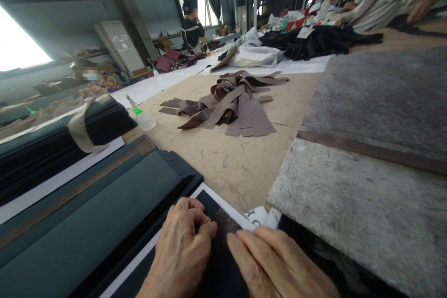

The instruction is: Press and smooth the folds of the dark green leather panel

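Observation:
A dark, flat panel [228, 260], leather-like with a brownish worn-looking strip, lies on a white sheet [202, 187] at the front edge of the table. My left hand [183, 242] is closed at the panel's far end, thumb and fingers pinched together on its edge. What exactly sits between those fingertips is partly hidden. My right hand [275, 260] rests on the panel's right side, its fingers stretched out and pressing down. Left of both hands is a stack of dark green-black panels [115, 205].
A tied dark bundle [101, 123] and a green-capped bottle [145, 118] stand at left. Brown strips [233, 102] lie tangled mid-table. At right, a grey felt-like board [356, 195] carries a brown sheet [380, 98]. Co-workers sit and stand farther off.

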